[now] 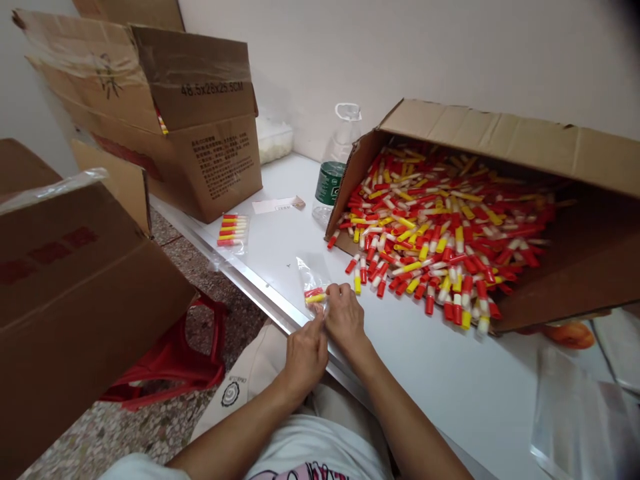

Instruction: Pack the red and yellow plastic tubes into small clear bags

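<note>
A small clear plastic bag lies on the table near its front edge, with a red tube and a yellow tube inside it. My left hand is closed at the bag's near edge, its index finger reaching toward the tubes. Beside it, my right hand has its fingers curled and pinched at the bag's right side, by the end of the yellow tube. Further left lies a filled clear bag with several red and yellow tubes in a row.
An open carton on its side spills many red, yellow and white tubes. Behind stand a clear bottle and a tall carton. Another carton is at left, above a red stool. Empty plastic bags lie at right.
</note>
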### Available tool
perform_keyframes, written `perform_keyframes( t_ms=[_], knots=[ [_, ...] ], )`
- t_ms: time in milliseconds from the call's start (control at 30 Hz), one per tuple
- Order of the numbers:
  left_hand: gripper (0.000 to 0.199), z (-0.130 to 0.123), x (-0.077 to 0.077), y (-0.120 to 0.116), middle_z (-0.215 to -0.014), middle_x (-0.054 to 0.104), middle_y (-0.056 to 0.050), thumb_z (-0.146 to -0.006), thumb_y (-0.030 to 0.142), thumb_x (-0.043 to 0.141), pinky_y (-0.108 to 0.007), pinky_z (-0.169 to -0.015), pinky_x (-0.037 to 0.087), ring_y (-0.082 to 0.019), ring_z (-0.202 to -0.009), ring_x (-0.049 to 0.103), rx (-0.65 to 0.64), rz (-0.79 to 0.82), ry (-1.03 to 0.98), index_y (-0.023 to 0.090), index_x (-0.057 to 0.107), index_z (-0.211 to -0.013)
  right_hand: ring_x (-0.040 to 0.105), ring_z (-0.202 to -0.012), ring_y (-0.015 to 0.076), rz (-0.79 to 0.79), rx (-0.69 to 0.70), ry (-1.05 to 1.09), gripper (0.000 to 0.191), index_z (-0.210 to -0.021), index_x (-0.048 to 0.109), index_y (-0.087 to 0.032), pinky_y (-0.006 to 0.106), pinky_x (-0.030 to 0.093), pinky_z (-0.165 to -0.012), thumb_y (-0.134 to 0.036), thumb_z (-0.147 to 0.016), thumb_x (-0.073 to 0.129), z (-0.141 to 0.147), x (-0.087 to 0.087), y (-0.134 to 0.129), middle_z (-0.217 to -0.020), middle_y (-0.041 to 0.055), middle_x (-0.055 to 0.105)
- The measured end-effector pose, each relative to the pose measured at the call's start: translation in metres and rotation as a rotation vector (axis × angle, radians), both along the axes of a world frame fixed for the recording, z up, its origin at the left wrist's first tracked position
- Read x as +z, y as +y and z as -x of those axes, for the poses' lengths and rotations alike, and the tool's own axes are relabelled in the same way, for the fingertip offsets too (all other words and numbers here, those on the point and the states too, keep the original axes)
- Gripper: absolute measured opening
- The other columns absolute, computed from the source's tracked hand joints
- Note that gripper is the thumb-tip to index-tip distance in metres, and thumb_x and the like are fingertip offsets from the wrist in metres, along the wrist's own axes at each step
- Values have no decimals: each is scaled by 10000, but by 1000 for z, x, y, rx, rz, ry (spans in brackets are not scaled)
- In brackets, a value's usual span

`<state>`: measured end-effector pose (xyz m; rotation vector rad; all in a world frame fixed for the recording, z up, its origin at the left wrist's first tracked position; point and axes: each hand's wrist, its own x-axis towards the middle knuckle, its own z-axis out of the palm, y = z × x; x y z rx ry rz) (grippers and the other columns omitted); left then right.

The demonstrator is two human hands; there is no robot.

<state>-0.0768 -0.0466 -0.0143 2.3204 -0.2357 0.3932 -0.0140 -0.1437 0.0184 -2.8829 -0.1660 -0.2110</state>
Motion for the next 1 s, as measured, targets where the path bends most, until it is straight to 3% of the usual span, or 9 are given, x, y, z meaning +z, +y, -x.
perform_keyframes(
  t_ms=[100, 200, 267, 367, 533, 633, 800, 900, 1000],
  knots=[
    [412, -3, 2, 6, -932, 711, -73, -842, 128, 394, -271, -673, 507, -175, -767, 669, 83, 7, 26, 156, 566, -1215, 543, -916, 190, -143, 207, 143, 294, -1074, 562, -188, 307, 451, -763, -327, -817, 591, -5, 14, -14, -1034, 79, 533],
    [362, -7, 6, 15, -838, 719, -50, -846, 159, 430, -249, -619, 474, -158, -677, 655, 177, -20, 66, 173, 622, -1152, 581, -910, 166, -337, 473, 359, 409, -1190, 537, -234, 292, 469, -789, -355, -804, 604, -26, 35, -35, -1120, 59, 565],
    [338, -9, 8, 20, -772, 713, -37, -868, 206, 439, -236, -581, 444, -142, -610, 633, 210, -33, 82, 185, 635, -1144, 591, -914, 173, -304, 396, 344, 399, -1231, 513, -232, 293, 467, -783, -383, -861, 518, -53, 46, -39, -1123, 66, 592],
    [336, -9, 10, 24, -725, 704, -28, -891, 277, 445, -231, -554, 416, -130, -559, 611, 218, -46, 82, 201, 634, -1157, 576, -984, 239, 9, 154, 180, 388, -1266, 495, -184, 352, 424, -827, -311, -908, 415, -101, 49, -26, -1076, 127, 615],
    [330, -9, 11, 28, -744, 705, -30, -882, 290, 477, -235, -580, 432, -137, -605, 628, 211, -57, 38, 194, 636, -1154, 586, -936, 250, 104, 149, 192, 288, -1079, 612, -102, 343, 406, -808, -211, -871, 446, -138, 40, -2, -1035, 175, 615],
    [330, -13, 12, 27, -776, 713, -41, -884, 297, 484, -235, -583, 446, -135, -605, 630, 215, -16, -3, 165, 637, -1144, 581, -905, 175, -45, 260, 164, 242, -1023, 617, -150, 278, 413, -801, -201, -883, 426, -104, 47, -16, -1015, 94, 629],
    [325, -23, 18, 18, -780, 717, -61, -893, 315, 474, -230, -598, 469, -144, -634, 650, 216, 30, -14, 135, 653, -1095, 529, -640, 111, -592, 449, 198, 174, -922, 596, -206, 224, 437, -586, -301, -892, 454, 10, 73, -60, -749, -7, 600],
    [327, -25, 21, 12, -791, 720, -67, -892, 318, 475, -239, -610, 480, -151, -649, 657, 216, 39, -11, 128, 656, -1087, 544, -651, 105, -603, 430, 198, 159, -936, 602, -221, 212, 447, -572, -246, -896, 450, 57, 71, -68, -791, 3, 601],
    [329, -22, 22, 5, -849, 724, -77, -896, 304, 459, -253, -633, 496, -157, -681, 665, 172, 40, -10, 126, 646, -1099, 580, -747, 124, -427, 411, 45, 220, -1030, 593, -220, 233, 483, -649, -197, -908, 412, 69, 49, -62, -881, 38, 606]
  ],
)
